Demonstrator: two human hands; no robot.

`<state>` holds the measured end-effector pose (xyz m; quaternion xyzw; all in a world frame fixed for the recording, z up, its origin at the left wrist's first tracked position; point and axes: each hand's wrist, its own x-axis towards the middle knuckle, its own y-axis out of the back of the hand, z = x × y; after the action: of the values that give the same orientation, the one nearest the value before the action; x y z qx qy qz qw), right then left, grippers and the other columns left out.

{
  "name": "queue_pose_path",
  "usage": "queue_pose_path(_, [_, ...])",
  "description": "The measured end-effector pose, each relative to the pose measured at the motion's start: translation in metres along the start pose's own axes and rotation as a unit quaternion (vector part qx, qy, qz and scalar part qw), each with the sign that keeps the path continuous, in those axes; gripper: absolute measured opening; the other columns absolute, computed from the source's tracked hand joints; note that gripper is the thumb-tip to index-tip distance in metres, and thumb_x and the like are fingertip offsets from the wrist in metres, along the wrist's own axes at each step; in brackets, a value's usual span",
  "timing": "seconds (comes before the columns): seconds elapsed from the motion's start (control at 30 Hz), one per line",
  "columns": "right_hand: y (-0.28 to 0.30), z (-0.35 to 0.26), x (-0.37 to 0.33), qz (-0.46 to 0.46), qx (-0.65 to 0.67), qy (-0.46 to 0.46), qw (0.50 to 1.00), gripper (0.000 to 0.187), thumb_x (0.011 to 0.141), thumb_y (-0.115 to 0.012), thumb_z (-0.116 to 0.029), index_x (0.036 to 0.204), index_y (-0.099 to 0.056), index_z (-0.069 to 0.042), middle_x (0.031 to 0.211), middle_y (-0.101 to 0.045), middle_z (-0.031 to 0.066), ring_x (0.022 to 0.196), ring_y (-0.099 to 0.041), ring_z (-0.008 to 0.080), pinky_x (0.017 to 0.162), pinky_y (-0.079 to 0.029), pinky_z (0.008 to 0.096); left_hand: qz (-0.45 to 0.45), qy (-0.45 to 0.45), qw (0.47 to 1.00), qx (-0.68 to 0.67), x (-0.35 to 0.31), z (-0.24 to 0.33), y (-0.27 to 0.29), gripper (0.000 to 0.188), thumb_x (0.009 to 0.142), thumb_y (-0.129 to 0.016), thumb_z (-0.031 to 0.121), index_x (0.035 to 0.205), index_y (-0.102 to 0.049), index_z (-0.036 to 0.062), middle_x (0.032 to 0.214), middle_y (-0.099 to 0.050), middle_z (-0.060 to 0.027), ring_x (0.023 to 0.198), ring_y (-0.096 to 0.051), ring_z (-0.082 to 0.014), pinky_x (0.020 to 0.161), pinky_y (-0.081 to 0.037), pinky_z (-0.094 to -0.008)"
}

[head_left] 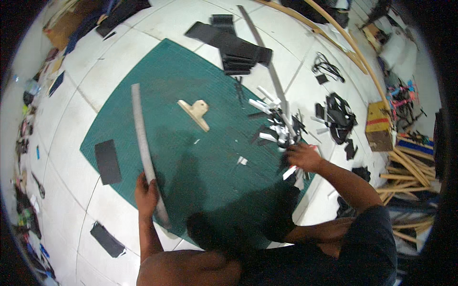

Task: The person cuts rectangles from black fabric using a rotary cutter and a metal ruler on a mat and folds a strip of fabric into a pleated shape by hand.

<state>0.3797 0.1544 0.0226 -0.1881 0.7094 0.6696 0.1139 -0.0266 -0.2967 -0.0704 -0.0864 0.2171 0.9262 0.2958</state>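
Note:
My left hand (147,193) is closed round the lower part of a long, narrow grey strip (140,126), which lies lengthwise over the left side of a green mat (191,62). At the mat's right edge, my right hand (304,157) reaches into a heap of black and white strap pieces (279,126). Its fingers are bent in among the pieces, and what they grip is hidden. A cream T-shaped tool (195,113) rests on the mat between my hands. Small white scraps (242,161) lie nearby.
Folded black fabric bands (234,45) lie past the mat's far edge, by a long dark strip (260,43). A black rectangle (108,162) overlaps the left edge. Black straps (338,117), a yellow-red box (379,121) and wooden rods (405,171) are at the right.

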Motion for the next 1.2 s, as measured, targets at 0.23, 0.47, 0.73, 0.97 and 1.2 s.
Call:
queue_pose_path(0.23, [0.059, -0.049, 0.107, 0.118, 0.176, -0.306, 0.928, 0.036, 0.08, -0.07, -0.009, 0.112, -0.052, -0.009, 0.098, -0.062, 0.0166, 0.091, -0.064, 0.0413, 0.075, -0.052, 0.05, -0.001, -0.019, 0.999, -0.03, 0.02, 0.007, -0.036, 0.042, 0.094, -0.06, 0.01, 0.134, -0.05, -0.0009, 0.104, -0.068, -0.017, 0.089, -0.067, -0.024, 0.081, -0.053, -0.036])
queue_pose_path(0.47, [0.034, -0.054, 0.208, 0.28, 0.198, -0.328, 0.88, 0.031, 0.089, -0.067, -0.025, 0.103, -0.052, -0.002, 0.101, -0.054, 0.0234, 0.091, -0.059, 0.045, 0.078, -0.049, 0.0523, -0.066, 0.033, 0.997, -0.019, 0.062, 0.068, -0.077, 0.048, 0.091, -0.067, 0.021, 0.133, -0.054, 0.0027, 0.099, -0.067, -0.0162, 0.088, -0.067, -0.0282, 0.08, -0.053, -0.0411])
queue_pose_path(0.73, [0.062, -0.047, 0.226, 0.286, 0.019, -0.298, 0.91, 0.039, 0.088, -0.07, -0.028, 0.11, -0.054, -0.001, 0.108, -0.056, 0.0215, 0.1, -0.059, 0.0418, 0.082, -0.05, 0.0488, 0.327, 0.028, 0.862, 0.385, 0.092, 0.019, 0.091, 0.083, 0.077, -0.078, 0.044, 0.136, -0.046, -0.0033, 0.123, -0.055, -0.0253, 0.114, -0.053, -0.0415, 0.095, -0.044, -0.0523])
queue_pose_path(0.97, [0.186, 0.026, 0.25, 0.088, 0.005, -0.197, 0.976, 0.045, 0.088, -0.067, -0.034, 0.122, -0.056, -0.007, 0.122, -0.06, 0.0202, 0.109, -0.061, 0.0383, 0.088, -0.051, 0.0506, 0.173, 0.144, 0.879, 0.42, 0.101, 0.018, 0.141, 0.093, 0.065, -0.082, 0.064, 0.121, -0.056, -0.0058, 0.118, -0.059, -0.0244, 0.111, -0.059, -0.0393, 0.092, -0.049, -0.0498])
queue_pose_path(1.2, [0.34, 0.091, 0.253, 0.091, -0.029, -0.192, 0.977, 0.035, 0.09, -0.064, -0.037, 0.112, -0.061, -0.01, 0.101, -0.069, 0.017, 0.099, -0.066, 0.0369, 0.084, -0.052, 0.0493, 0.207, 0.05, 0.972, 0.1, 0.106, -0.103, 0.21, 0.071, 0.074, -0.087, 0.039, 0.114, -0.055, -0.0104, 0.112, -0.064, -0.0283, 0.103, -0.064, -0.0351, 0.09, -0.05, -0.04])
